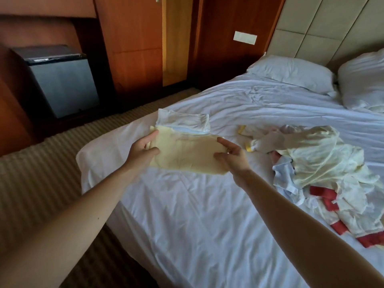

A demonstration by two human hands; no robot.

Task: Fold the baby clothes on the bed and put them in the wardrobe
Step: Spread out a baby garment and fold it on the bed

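Left hand: fingers pinched closed on the left edge of the pale yellow folded cloth garment.
Right hand: fingers closed on the garment's right edge, thumb on top.
Pale yellow garment: held flat between both hands, just above the near-left part of the bed.
White folded garment: lying on the sheet just behind the yellow one.
Unfolded heap of cream, blue and red-trimmed baby clothes: on the bed, to the right, apart from the hands.
Bed with rumpled white sheet: carries everything; two white pillows at the head.
Brown wooden wardrobe: beyond the bed, doors shut.
Small grey-fronted fridge: on the floor, left.
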